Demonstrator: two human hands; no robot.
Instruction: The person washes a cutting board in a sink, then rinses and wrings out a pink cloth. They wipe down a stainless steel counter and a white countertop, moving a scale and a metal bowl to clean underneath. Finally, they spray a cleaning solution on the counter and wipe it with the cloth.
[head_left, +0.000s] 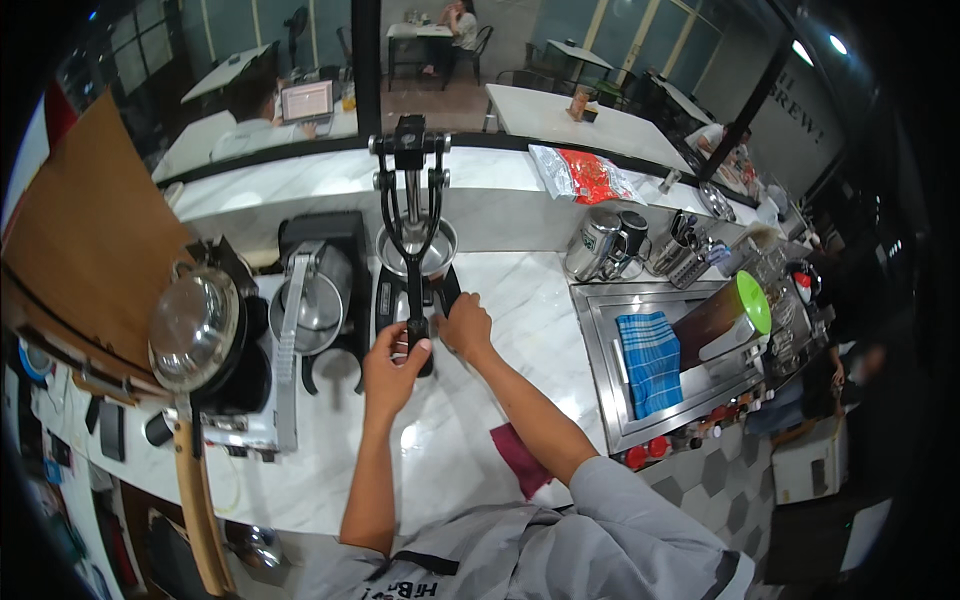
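A hand-lever press (411, 187) with black linkage arms and a steel shaft stands on the counter before me. My left hand (394, 367) is wrapped around the lower end of its black lever handle (416, 304), thumb on top. Beneath the shaft is a round steel bowl (441, 259). My right hand (469, 328) is curled over the end of the right leg of the press's black base (448, 289); its fingertips are partly hidden. Left of the press, a black grinder-like machine (322, 225) holds a steel cup (309, 311).
A wooden-handled pan (196, 334) rests on a stove at left. Steel pitchers (594, 244) and a utensil holder stand at the back right. A sunken steel tray (600, 375) holds a blue checked cloth (649, 364) and a green-lidded pitcher (720, 319). A maroon cloth (521, 461) lies near my right forearm.
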